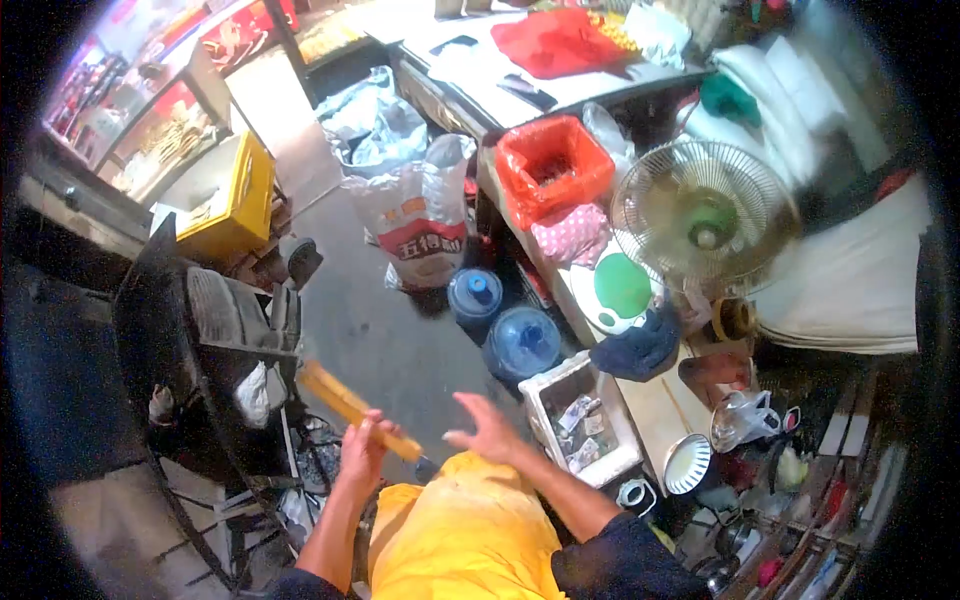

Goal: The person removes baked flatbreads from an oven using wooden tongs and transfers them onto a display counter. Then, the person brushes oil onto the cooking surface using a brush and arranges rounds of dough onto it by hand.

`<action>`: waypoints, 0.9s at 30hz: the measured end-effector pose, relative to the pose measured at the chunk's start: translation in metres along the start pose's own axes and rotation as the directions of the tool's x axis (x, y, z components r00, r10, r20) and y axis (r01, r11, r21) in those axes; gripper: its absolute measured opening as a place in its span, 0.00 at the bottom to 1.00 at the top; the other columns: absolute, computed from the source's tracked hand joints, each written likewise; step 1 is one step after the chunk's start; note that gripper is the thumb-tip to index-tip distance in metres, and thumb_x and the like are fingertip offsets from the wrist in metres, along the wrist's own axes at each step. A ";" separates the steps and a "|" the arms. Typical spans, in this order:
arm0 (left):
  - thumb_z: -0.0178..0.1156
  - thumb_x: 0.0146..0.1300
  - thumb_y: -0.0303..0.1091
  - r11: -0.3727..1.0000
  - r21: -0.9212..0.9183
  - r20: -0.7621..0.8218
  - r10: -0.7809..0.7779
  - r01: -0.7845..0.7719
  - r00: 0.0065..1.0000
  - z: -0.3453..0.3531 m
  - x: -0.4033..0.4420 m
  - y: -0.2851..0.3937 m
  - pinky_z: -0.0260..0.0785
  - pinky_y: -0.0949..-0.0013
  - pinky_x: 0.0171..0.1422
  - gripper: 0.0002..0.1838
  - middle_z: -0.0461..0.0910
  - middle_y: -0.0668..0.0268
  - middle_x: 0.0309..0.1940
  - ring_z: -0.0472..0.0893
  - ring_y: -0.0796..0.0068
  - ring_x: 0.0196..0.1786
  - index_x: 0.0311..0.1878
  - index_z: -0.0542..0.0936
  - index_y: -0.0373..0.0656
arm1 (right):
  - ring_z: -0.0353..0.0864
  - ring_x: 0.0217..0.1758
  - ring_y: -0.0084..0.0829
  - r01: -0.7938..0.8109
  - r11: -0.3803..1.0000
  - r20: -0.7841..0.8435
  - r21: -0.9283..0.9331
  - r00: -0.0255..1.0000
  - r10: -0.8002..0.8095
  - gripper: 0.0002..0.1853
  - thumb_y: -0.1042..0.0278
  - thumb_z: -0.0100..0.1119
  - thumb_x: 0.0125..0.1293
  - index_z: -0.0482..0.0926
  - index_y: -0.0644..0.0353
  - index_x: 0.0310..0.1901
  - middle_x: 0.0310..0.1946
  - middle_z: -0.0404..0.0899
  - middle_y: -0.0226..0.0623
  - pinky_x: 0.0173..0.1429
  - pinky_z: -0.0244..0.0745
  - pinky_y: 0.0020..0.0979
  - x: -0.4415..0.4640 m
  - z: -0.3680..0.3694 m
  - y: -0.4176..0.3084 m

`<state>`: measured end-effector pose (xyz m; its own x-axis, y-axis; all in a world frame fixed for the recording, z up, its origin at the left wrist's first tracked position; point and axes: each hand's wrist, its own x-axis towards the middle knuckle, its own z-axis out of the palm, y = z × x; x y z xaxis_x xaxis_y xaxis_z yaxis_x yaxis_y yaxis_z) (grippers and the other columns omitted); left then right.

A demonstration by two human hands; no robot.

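Note:
My left hand (364,446) is closed around a long yellowish-brown strip that looks like wood (338,394). The strip slants from upper left to lower right, in front of my body above the grey floor. To the right of it, my right hand (490,430) is held up with the fingers apart and nothing in it. Just below the hands, yellow cloth (465,535) covers my lap. A dark tip by the strip's lower end is too blurred to make out.
Blue water jugs (523,343) and a white foam box (590,425) holding banknotes stand to the right. Behind them are a printed sack (420,225), a red-lined bin (553,170) and a fan (705,215). At left are a black-framed rack (235,315) and a yellow crate (243,195).

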<state>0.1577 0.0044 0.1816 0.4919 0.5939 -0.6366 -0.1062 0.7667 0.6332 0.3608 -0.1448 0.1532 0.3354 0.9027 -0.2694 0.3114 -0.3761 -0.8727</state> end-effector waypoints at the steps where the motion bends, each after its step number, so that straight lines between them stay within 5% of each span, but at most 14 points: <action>1: 0.56 0.69 0.38 0.999 -0.035 0.079 0.014 -0.011 0.997 0.007 -0.006 0.009 0.70 0.59 0.57 0.12 0.76 0.63 0.42 0.78 0.67 0.48 0.51 0.72 0.44 | 0.64 0.69 0.48 -0.005 0.999 0.073 0.051 0.997 0.002 0.45 0.50 0.68 0.56 0.57 0.61 0.69 0.66 0.62 0.54 0.70 0.62 0.41 -0.002 0.013 -0.027; 6: 0.52 0.70 0.32 0.976 -0.207 0.387 0.022 0.064 0.922 0.001 -0.038 0.021 0.72 0.56 0.59 0.11 0.77 0.60 0.48 0.79 0.62 0.51 0.53 0.74 0.42 | 0.63 0.70 0.45 -0.062 0.921 0.341 0.385 0.937 -0.079 0.54 0.58 0.73 0.52 0.46 0.61 0.73 0.67 0.60 0.52 0.71 0.61 0.39 -0.004 0.062 -0.087; 8: 0.52 0.70 0.32 0.978 -0.199 0.423 0.031 0.059 0.906 -0.018 -0.046 0.014 0.72 0.56 0.59 0.11 0.78 0.60 0.48 0.79 0.63 0.52 0.53 0.74 0.42 | 0.64 0.69 0.42 -0.025 0.867 0.299 0.497 0.943 -0.144 0.54 0.67 0.72 0.50 0.44 0.62 0.73 0.67 0.62 0.48 0.71 0.61 0.38 -0.007 0.083 -0.092; 12: 0.53 0.70 0.34 0.860 0.418 0.402 0.116 -0.294 0.908 -0.068 -0.058 0.017 0.69 0.68 0.59 0.15 0.78 0.63 0.50 0.77 0.73 0.53 0.56 0.73 0.37 | 0.67 0.68 0.38 0.047 0.986 0.307 0.160 0.947 -0.095 0.47 0.72 0.64 0.51 0.50 0.59 0.72 0.64 0.66 0.45 0.69 0.63 0.36 -0.014 0.096 -0.101; 14: 0.54 0.70 0.37 0.799 0.533 0.248 0.168 -0.280 0.954 -0.113 -0.058 0.010 0.69 0.69 0.58 0.19 0.79 0.63 0.49 0.76 0.74 0.53 0.60 0.72 0.38 | 0.69 0.66 0.38 -0.055 0.990 0.236 -0.127 0.968 0.084 0.43 0.67 0.65 0.51 0.57 0.60 0.69 0.61 0.69 0.48 0.67 0.64 0.35 -0.016 0.092 -0.098; 16: 0.55 0.69 0.37 0.866 0.500 -0.036 0.040 -0.016 0.999 -0.169 -0.061 0.001 0.69 0.68 0.57 0.20 0.78 0.62 0.50 0.76 0.73 0.53 0.60 0.72 0.38 | 0.72 0.63 0.40 -0.220 0.966 0.212 -0.133 0.946 0.245 0.40 0.62 0.65 0.51 0.62 0.60 0.67 0.58 0.72 0.50 0.64 0.67 0.35 -0.022 0.090 -0.084; 18: 0.57 0.66 0.39 0.754 0.657 -0.165 0.159 -0.012 0.973 -0.227 -0.070 -0.017 0.70 0.66 0.55 0.21 0.79 0.60 0.50 0.77 0.71 0.50 0.59 0.74 0.39 | 0.76 0.58 0.41 -0.350 0.902 0.116 -0.252 0.915 0.388 0.39 0.59 0.66 0.50 0.63 0.61 0.65 0.54 0.76 0.50 0.61 0.70 0.37 -0.039 0.092 -0.005; 19: 0.57 0.66 0.40 0.717 0.697 -0.208 0.168 0.025 0.964 -0.257 -0.072 -0.029 0.70 0.66 0.54 0.21 0.80 0.60 0.49 0.78 0.71 0.49 0.58 0.74 0.39 | 0.80 0.48 0.41 -0.517 0.793 0.076 -0.323 0.821 0.566 0.36 0.57 0.67 0.48 0.68 0.62 0.59 0.45 0.80 0.47 0.53 0.74 0.38 -0.047 0.084 -0.010; 20: 0.57 0.65 0.40 0.679 0.731 -0.254 0.174 0.070 0.951 -0.276 -0.076 -0.039 0.71 0.66 0.53 0.21 0.80 0.60 0.48 0.78 0.70 0.48 0.57 0.75 0.40 | 0.81 0.38 0.39 -0.508 0.726 0.008 -0.463 0.817 0.577 0.31 0.57 0.68 0.46 0.73 0.63 0.52 0.36 0.82 0.43 0.42 0.76 0.39 -0.060 0.077 0.097; 21: 0.57 0.65 0.39 0.711 0.691 -0.310 0.130 0.129 0.942 -0.276 -0.093 -0.030 0.71 0.65 0.51 0.19 0.81 0.62 0.45 0.79 0.70 0.45 0.56 0.76 0.40 | 0.81 0.33 0.37 -0.590 0.724 0.016 -0.357 0.771 0.636 0.26 0.57 0.67 0.47 0.77 0.63 0.47 0.31 0.81 0.44 0.37 0.75 0.39 -0.077 0.066 0.078; 22: 0.57 0.65 0.39 0.749 0.647 -0.366 0.140 0.143 0.920 -0.285 -0.100 -0.039 0.71 0.65 0.51 0.19 0.81 0.62 0.45 0.79 0.70 0.45 0.56 0.76 0.40 | 0.80 0.33 0.35 -0.692 0.665 -0.002 -0.280 0.693 0.721 0.23 0.57 0.68 0.48 0.79 0.63 0.44 0.29 0.80 0.44 0.38 0.75 0.39 -0.096 0.054 0.138; 23: 0.57 0.65 0.40 0.797 0.584 -0.410 0.123 0.156 0.904 -0.296 -0.102 -0.053 0.72 0.65 0.51 0.19 0.82 0.59 0.44 0.80 0.69 0.45 0.55 0.77 0.39 | 0.83 0.36 0.41 -0.680 0.554 0.004 -0.480 0.630 0.776 0.26 0.52 0.65 0.52 0.79 0.64 0.46 0.31 0.82 0.49 0.40 0.76 0.41 -0.098 0.044 0.114; 24: 0.56 0.65 0.41 0.839 0.519 -0.446 0.102 0.164 0.889 -0.307 -0.103 -0.070 0.72 0.64 0.52 0.19 0.82 0.56 0.43 0.81 0.68 0.45 0.54 0.77 0.39 | 0.81 0.28 0.35 -0.604 0.519 0.019 -0.604 0.641 0.768 0.28 0.55 0.67 0.55 0.75 0.72 0.47 0.30 0.81 0.45 0.29 0.74 0.36 -0.095 0.040 0.078; 27: 0.55 0.64 0.40 0.931 0.335 -0.600 0.092 0.146 0.794 -0.333 -0.106 -0.122 0.73 0.63 0.47 0.17 0.83 0.58 0.41 0.81 0.68 0.41 0.50 0.79 0.39 | 0.83 0.34 0.39 -0.364 0.533 0.174 -0.763 0.680 0.713 0.30 0.49 0.68 0.55 0.77 0.72 0.45 0.33 0.82 0.47 0.35 0.76 0.40 -0.062 0.023 0.109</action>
<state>-0.1690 -0.0707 0.0249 -0.1377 0.6888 -0.7117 0.2627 0.7182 0.6443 0.3533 -0.2371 0.0659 0.2954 0.3818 -0.8758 0.7228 -0.6888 -0.0565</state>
